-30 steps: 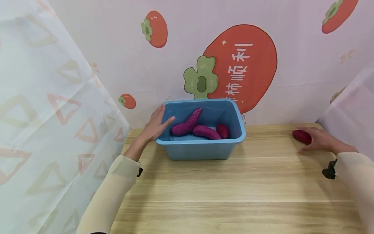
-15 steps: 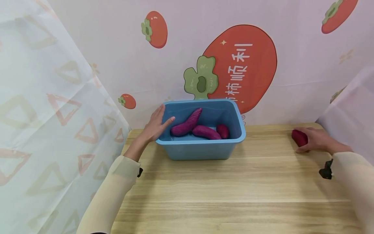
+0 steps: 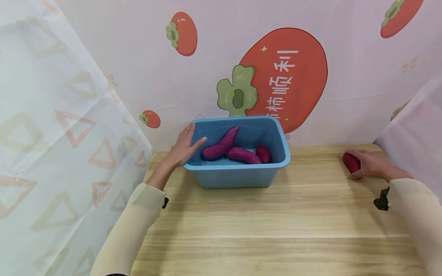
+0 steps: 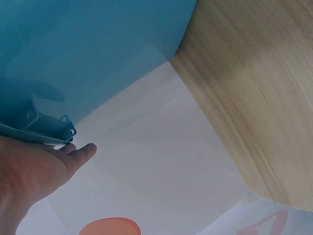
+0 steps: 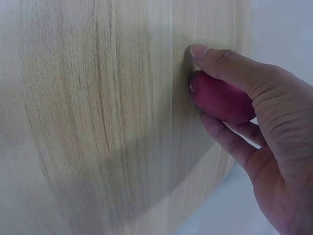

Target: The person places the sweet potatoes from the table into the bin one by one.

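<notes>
A blue plastic bin (image 3: pixel 238 178) stands on the table and holds several purple sweet potatoes (image 3: pixel 244 155). My left hand (image 3: pixel 183 148) rests on the bin's left rim with straight fingers, the thumb reaching over the inside. From below, the left wrist view shows that hand (image 4: pixel 41 164) against the rim's underside. At the table's far right, my right hand (image 3: pixel 373 165) grips a dark red-purple sweet potato (image 3: pixel 351 161). Close up, thumb and fingers lie on opposite sides of this sweet potato (image 5: pixel 222 98), low over the wood; its right end is hidden by the hand.
The wooden table (image 3: pixel 276 218) runs up to a printed cloth backdrop (image 3: pixel 131 65) behind the bin. Cloth sides (image 3: pixel 58 153) rise at left and right. Dark wrist mounts (image 3: pixel 381 199) hang by the sleeves.
My right hand has closed round the sweet potato and shifted it a little to the left, turning it slightly. The left hand and the bin keep their places.
</notes>
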The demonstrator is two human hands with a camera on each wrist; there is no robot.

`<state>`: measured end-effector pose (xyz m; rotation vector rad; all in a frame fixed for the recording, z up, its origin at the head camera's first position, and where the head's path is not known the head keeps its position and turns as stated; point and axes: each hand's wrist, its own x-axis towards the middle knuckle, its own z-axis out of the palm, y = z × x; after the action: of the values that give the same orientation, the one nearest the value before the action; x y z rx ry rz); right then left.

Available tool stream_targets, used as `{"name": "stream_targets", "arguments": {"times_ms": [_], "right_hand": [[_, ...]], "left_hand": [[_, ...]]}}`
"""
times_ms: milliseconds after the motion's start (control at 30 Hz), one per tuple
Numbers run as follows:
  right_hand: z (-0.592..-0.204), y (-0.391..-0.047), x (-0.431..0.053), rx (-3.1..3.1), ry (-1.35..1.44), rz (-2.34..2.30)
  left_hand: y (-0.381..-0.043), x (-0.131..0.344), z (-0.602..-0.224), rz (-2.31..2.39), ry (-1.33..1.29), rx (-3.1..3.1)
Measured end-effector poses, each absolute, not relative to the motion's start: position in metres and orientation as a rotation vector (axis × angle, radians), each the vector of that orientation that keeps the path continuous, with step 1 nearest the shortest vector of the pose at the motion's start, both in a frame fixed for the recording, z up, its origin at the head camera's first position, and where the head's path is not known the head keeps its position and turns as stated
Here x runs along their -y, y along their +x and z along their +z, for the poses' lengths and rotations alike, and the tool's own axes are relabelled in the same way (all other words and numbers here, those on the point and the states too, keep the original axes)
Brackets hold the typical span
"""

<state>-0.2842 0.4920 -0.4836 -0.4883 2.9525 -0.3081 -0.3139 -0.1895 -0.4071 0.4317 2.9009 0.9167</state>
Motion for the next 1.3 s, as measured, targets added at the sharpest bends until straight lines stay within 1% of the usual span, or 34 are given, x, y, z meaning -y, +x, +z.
{"name": "stream_targets", "arguments": {"times_ms": [400, 700, 1067, 1300], "right_hand": [[-0.485, -0.284, -0.490, -2.942, -0.515, -0.372], [-0.480, -0.280, -0.489, -2.953, -0.515, -0.505], [-0.474, -0.282, -0.487, -2.982, -0.509, -0.500], [-0.476, -0.284, -0.485, -3.052, -0.582, -0.488]], "left_hand": [[-0.315, 0.189, -0.408, 0.909, 0.414, -2.908], [-0.314, 0.189, -0.408, 0.931, 0.416, -2.897], [-0.313, 0.190, -0.409, 0.941, 0.424, -2.900], [-0.313, 0.190, -0.408, 0.944, 0.430, -2.901]]}}
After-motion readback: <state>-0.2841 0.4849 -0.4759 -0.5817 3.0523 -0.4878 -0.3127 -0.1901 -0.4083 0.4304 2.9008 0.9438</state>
